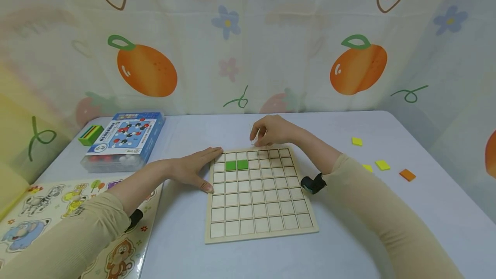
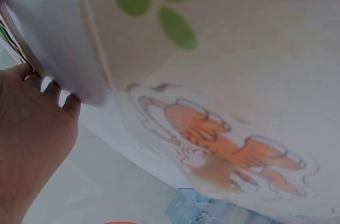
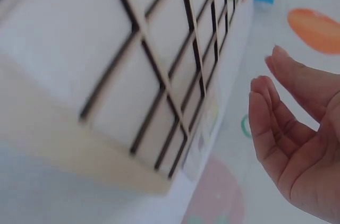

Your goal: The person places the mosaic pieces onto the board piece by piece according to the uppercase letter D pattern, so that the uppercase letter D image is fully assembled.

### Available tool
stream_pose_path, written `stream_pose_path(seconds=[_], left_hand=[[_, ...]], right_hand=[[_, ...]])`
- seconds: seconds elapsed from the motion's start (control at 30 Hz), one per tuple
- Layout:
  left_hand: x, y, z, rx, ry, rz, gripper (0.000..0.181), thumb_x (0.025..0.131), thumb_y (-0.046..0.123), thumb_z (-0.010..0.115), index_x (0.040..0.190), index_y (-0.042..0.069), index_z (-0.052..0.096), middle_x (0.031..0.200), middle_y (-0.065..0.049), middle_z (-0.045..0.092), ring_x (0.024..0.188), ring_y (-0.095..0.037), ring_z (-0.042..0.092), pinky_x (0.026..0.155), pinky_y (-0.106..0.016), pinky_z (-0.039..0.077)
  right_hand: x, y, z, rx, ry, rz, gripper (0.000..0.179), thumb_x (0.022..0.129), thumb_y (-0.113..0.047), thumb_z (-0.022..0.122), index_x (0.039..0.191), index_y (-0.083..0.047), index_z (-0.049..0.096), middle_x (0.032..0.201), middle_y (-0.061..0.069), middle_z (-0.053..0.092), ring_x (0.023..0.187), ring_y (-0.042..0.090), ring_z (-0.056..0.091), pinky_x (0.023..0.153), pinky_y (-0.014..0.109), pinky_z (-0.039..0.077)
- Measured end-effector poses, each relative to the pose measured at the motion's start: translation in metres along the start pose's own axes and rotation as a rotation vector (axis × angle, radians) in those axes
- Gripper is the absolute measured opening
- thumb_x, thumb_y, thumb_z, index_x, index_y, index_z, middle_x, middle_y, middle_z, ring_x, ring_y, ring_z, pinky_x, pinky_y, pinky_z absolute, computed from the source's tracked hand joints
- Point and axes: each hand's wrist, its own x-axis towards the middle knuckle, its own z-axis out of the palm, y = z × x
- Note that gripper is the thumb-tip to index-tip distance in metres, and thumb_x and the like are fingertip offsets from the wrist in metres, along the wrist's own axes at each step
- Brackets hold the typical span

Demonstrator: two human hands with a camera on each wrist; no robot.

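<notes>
Nearest the body and reaching up between the hands lies the grid board [image 1: 246, 211], its left edge touched by the thumb of the spread left hand [image 1: 191, 169]. Just right of that hand, two green tiles [image 1: 230, 165] occupy cells; a sideways push could slide the board and, in my judgement, unseat them. Farther out, the right hand [image 1: 273, 129] is half curled, fingertips and thumb apart, nothing visible between, beside an indistinct clear item [image 3: 197, 152] which a careless reach might knock.

One grid board [image 1: 258, 197]. On board: two green tiles [image 1: 242, 165]. Right of board: three yellow tiles [image 1: 382, 165], one orange tile [image 1: 407, 175].
</notes>
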Motion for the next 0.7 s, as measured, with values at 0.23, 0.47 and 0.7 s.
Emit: stream_pose_path(seconds=[0.23,0.47,0.7], left_hand=[[0.0,0.001,0.0,0.014,-0.001,-0.019,0.114,0.08,0.049,0.077,0.159,0.007,0.008,0.168,-0.017,0.004,0.156,-0.042,-0.001,0.125,-0.063,0.007],[0.0,0.001,0.0,0.016,0.001,-0.012,0.113,0.08,0.048,0.077,0.159,0.006,0.008,0.168,-0.018,0.005,0.155,-0.043,-0.001,0.124,-0.063,0.008],[-0.001,0.002,0.0,0.016,0.003,-0.008,0.113,0.08,0.046,0.078,0.159,0.004,0.008,0.168,-0.02,0.004,0.155,-0.045,-0.001,0.124,-0.064,0.007]], right_hand=[[-0.017,0.022,-0.021,0.068,0.037,0.051,0.024,0.092,-0.014,0.068,0.114,-0.004,0.068,0.096,0.01,0.067,0.086,0.031,0.066,0.081,0.038,0.059],[-0.039,0.053,-0.042,0.058,0.105,0.153,0.03,0.093,-0.017,0.068,0.12,-0.005,0.067,0.102,0.012,0.066,0.094,0.033,0.066,0.086,0.038,0.059],[-0.069,0.09,-0.067,0.093,0.178,0.242,0.031,0.093,-0.02,0.068,0.12,-0.006,0.067,0.1,0.01,0.065,0.093,0.031,0.065,0.086,0.038,0.059]])
